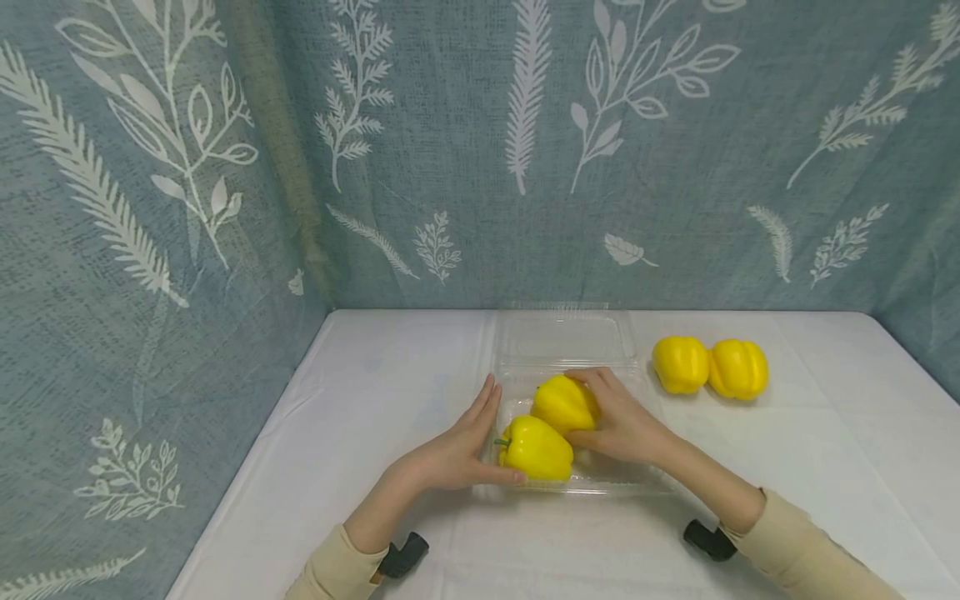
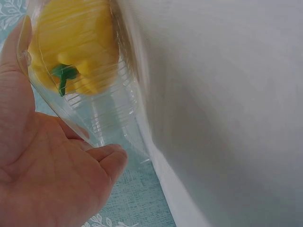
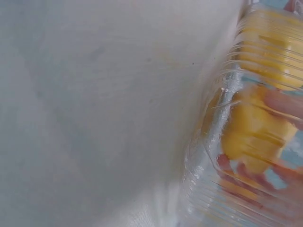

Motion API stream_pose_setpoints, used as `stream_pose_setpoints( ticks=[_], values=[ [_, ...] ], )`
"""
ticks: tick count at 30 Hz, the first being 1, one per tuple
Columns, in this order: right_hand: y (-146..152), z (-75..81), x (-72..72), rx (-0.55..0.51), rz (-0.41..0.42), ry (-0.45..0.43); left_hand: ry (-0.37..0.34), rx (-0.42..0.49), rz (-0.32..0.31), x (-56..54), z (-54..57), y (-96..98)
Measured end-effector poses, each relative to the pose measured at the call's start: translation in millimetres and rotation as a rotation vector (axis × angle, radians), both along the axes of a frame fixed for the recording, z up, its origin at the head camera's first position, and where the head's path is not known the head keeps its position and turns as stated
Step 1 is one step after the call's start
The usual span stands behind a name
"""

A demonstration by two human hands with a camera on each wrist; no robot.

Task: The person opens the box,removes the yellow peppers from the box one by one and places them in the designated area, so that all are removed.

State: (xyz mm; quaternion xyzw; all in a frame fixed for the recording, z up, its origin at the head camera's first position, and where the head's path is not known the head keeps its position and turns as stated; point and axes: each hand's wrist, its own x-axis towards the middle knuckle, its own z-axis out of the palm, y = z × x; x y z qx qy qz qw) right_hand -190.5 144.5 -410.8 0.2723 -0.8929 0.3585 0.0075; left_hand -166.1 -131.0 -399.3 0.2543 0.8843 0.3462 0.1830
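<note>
A clear plastic clamshell container [image 1: 607, 487] lies with its lid [image 1: 566, 335] folded back away from me. My right hand [image 1: 621, 421] grips a yellow bell pepper [image 1: 561, 403] inside the base, fingers over its far side and thumb on the near side. Another yellow bell pepper [image 1: 536, 450], green stem pointing left, sits in the near left corner. Along the container's left side, my left hand [image 1: 461, 450] has its fingers extended, the thumb at the near rim. Through the ribbed wall, the left wrist view shows a green stem [image 2: 64, 75]; the right wrist view is blurred.
Two more yellow bell peppers, one [image 1: 680, 365] touching the other [image 1: 738, 369], rest right of the container. A white cloth [image 1: 825, 467] covers the table. Blue-green leaf-patterned curtains [image 1: 465, 150] hang behind and at the sides.
</note>
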Motion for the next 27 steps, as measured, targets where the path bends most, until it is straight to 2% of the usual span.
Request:
stream_pose_setpoints(
  ticks=[13, 21, 27],
  values=[
    [10, 5.2, 7.5, -0.026, -0.057, -0.016, 0.008, 0.0, -0.004, 1.5, -0.3, 1.2],
    [18, 10.9, 11.2, -0.063, -0.066, 0.016, 0.008, 0.0, -0.001, 1.6, 0.3, 1.9],
    [23, 16.1, 14.7, -0.088, -0.07, 0.008, 0.01, -0.007, 0.003, 1.9, 0.9, 1.6]
  ],
)
